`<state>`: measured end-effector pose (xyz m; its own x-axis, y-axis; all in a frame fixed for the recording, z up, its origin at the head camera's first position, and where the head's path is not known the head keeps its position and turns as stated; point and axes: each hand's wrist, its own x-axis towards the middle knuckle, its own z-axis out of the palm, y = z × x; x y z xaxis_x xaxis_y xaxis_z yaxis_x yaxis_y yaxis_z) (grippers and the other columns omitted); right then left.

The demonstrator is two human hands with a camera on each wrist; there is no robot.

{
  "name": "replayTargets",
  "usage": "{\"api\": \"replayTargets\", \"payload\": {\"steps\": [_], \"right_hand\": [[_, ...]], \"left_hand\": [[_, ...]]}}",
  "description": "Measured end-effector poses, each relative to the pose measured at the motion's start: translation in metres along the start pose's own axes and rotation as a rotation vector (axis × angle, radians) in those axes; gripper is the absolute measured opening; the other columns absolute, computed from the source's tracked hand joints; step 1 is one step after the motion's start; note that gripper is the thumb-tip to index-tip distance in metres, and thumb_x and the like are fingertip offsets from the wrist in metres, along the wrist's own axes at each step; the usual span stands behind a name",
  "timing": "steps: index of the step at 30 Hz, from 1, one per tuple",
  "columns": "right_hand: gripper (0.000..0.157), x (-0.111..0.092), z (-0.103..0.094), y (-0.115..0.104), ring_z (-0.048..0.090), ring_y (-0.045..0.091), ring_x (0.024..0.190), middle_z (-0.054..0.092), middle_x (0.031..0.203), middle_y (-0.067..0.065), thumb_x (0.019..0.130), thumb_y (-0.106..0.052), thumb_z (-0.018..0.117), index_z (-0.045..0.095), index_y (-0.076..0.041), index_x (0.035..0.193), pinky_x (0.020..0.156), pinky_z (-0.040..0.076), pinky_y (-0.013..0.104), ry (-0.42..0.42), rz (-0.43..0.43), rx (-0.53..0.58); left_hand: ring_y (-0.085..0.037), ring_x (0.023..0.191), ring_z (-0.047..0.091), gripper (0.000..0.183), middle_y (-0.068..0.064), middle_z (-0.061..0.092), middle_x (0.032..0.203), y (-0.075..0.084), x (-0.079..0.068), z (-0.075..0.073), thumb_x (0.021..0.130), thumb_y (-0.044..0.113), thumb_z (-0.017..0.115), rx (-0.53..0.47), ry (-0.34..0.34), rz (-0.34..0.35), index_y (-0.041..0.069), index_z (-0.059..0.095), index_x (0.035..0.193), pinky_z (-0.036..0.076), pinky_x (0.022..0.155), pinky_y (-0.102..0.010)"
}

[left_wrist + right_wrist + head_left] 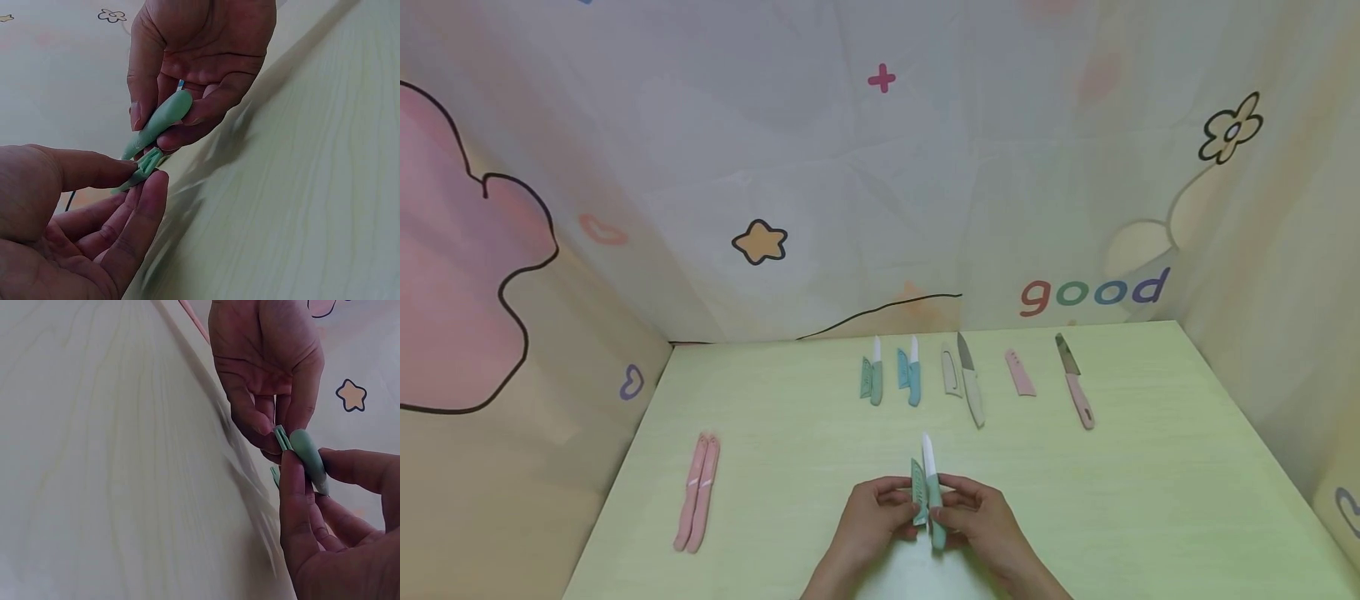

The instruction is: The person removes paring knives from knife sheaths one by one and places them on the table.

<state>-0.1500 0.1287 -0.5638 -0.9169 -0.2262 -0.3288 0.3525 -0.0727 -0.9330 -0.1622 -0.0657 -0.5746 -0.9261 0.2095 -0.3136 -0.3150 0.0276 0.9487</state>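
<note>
My left hand [872,515] pinches a green knife sheath [918,493] between thumb and fingers, its pointed end facing away from me. Beside it, my right hand [979,518] grips the green handle of a small knife [936,508], whose white blade points forward, bare of any cover. Knife and sheath stand side by side above the near middle of the table. In the left wrist view the sheath's open slot [149,161] faces the camera, close under the rounded knife handle [164,120]. The right wrist view shows the handle [306,453] between my right thumb and fingers.
Along the back lie a green knife [877,379] and a blue knife [913,379], each beside its sheath, then a cream knife [972,387] with its sheath [951,371], and a pink sheath [1020,373] apart from a pink-handled knife [1078,396]. Two pink sheathed knives [697,492] lie left.
</note>
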Motion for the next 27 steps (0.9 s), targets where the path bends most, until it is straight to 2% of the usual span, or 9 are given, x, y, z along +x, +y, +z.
{"api": "replayTargets", "payload": {"steps": [19, 27], "right_hand": [[0.059, 0.0034, 0.0074, -0.0019, 0.071, 0.016, 0.087, 0.067, 0.104, 0.009, 0.090, -0.003, 0.075, 0.054, 0.005, 0.145, 0.074, 0.065, 0.034, 0.033, 0.000, 0.005], [0.057, 0.0065, 0.0101, -0.0016, 0.069, 0.015, 0.087, 0.067, 0.105, 0.010, 0.091, -0.002, 0.075, 0.055, 0.005, 0.144, 0.075, 0.065, 0.033, 0.074, 0.003, -0.013]], "left_hand": [[-0.015, 0.083, 0.074, 0.035, -0.008, 0.076, 0.097, 0.0031, -0.0053, -0.0040, 0.090, 0.000, 0.071, -0.022, -0.019, -0.005, -0.005, 0.069, 0.125, 0.065, 0.072, -0.029], [-0.015, 0.081, 0.073, 0.036, -0.010, 0.075, 0.096, 0.0036, -0.0079, -0.0035, 0.090, 0.000, 0.072, -0.020, -0.009, 0.001, -0.006, 0.068, 0.126, 0.065, 0.071, -0.028]]}}
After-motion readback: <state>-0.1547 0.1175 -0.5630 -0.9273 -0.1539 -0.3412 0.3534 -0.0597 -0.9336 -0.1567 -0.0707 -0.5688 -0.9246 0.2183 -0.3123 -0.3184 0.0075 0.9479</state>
